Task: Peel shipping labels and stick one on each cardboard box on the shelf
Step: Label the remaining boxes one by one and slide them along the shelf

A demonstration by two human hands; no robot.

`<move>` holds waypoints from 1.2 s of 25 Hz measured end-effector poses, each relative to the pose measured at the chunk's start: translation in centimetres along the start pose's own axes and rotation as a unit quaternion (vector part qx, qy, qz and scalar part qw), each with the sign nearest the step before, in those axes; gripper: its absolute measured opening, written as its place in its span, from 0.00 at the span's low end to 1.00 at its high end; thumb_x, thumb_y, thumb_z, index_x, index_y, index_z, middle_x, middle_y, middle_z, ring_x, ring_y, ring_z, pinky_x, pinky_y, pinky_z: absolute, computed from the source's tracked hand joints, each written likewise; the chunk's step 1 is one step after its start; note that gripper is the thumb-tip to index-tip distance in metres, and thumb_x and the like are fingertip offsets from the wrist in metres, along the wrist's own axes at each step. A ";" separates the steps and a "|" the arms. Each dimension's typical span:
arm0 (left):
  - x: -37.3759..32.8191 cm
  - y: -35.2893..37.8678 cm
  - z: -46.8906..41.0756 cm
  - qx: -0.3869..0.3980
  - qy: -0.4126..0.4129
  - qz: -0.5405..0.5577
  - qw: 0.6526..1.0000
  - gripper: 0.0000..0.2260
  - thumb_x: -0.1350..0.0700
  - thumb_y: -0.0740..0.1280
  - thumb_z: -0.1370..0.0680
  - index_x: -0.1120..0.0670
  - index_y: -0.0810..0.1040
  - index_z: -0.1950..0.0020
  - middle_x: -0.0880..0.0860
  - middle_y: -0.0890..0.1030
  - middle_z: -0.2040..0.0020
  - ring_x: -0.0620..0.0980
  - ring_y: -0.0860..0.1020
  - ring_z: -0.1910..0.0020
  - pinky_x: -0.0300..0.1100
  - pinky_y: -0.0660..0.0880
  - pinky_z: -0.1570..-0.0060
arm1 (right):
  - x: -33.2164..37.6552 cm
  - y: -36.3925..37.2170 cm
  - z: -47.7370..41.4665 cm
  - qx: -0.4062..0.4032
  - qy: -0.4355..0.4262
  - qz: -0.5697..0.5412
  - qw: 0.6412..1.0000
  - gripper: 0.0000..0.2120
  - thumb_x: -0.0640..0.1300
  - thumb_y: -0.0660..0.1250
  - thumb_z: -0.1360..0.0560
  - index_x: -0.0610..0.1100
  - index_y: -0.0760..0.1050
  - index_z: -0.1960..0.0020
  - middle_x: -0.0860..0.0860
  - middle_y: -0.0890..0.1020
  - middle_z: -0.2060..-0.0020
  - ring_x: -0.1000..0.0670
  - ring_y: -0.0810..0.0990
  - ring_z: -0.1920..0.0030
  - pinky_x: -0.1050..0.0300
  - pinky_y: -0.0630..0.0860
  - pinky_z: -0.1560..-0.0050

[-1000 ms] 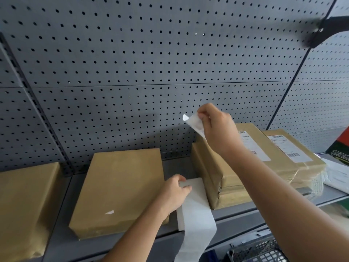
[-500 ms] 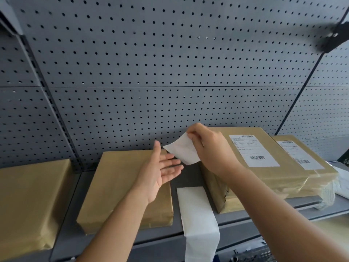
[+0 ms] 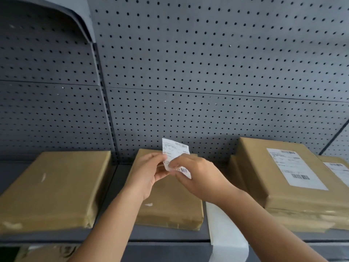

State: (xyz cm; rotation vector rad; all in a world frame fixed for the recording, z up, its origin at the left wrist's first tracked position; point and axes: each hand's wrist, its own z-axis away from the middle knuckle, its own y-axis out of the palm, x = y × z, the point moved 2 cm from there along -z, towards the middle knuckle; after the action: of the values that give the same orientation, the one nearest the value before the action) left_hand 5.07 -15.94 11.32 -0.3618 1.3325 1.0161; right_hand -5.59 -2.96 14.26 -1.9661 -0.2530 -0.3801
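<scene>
Above the middle cardboard box (image 3: 168, 203), a peeled shipping label (image 3: 174, 155) hangs in the air, pinched from both sides. I watch my left hand (image 3: 149, 173) nip its left edge while my right hand (image 3: 198, 176) closes thumb and fingers on the lower right corner; both grips are narrow and both hold the label, printed face toward me. Half a second ago only the right hand carried it, blank side showing, with the left palm spread open beside it. A second ago the left hand was pressing the backing strip (image 3: 226, 231) down on the shelf (image 3: 166, 237) as the label came away. I judge the peeling finished for this one and the sticking about to start, the unmarked box directly beneath being the likely target.

Count from this view: four cardboard boxes, one label in hand, one backing strip trailing over the shelf edge. Two boxes lie bare: the middle one and the left box (image 3: 54, 188). Two on the right already wear labels: the near right box (image 3: 290, 173) and the far right box (image 3: 338, 167), cut off by the frame. Grey pegboard (image 3: 207, 72) backs it all.
</scene>
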 end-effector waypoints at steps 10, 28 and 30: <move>-1.0 -5.7 0.1 -0.024 0.006 -0.059 0.998 0.05 0.62 0.67 0.19 0.61 0.82 0.49 0.56 0.89 0.54 0.51 0.87 0.57 0.45 0.81 0.60 | -1.9 3.6 -1.7 -0.010 0.406 -0.417 0.813 0.14 0.52 0.62 0.18 0.45 0.79 0.42 0.48 0.87 0.53 0.50 0.84 0.56 0.52 0.79 0.51; 1.3 -5.5 -3.4 -0.059 0.117 -0.456 0.880 0.08 0.53 0.75 0.24 0.55 0.87 0.47 0.48 0.87 0.53 0.43 0.82 0.56 0.32 0.75 0.59 | -5.2 6.6 -1.1 -0.023 0.426 -0.195 0.883 0.11 0.47 0.66 0.21 0.43 0.80 0.58 0.49 0.86 0.63 0.45 0.83 0.63 0.52 0.78 0.62; 1.6 -5.2 -3.6 -0.061 0.114 -0.484 0.866 0.11 0.53 0.75 0.24 0.56 0.85 0.43 0.49 0.85 0.51 0.45 0.81 0.56 0.28 0.69 0.64 | -5.5 6.9 -1.0 -0.012 0.428 -0.173 0.887 0.10 0.47 0.65 0.21 0.42 0.80 0.57 0.49 0.86 0.62 0.44 0.85 0.59 0.49 0.81 0.59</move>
State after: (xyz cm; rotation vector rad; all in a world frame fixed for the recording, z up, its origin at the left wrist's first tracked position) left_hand 6.66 -20.82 7.24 -1.1413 1.0633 0.1980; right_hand -8.43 -6.75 6.74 -1.5887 -0.0173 -1.4336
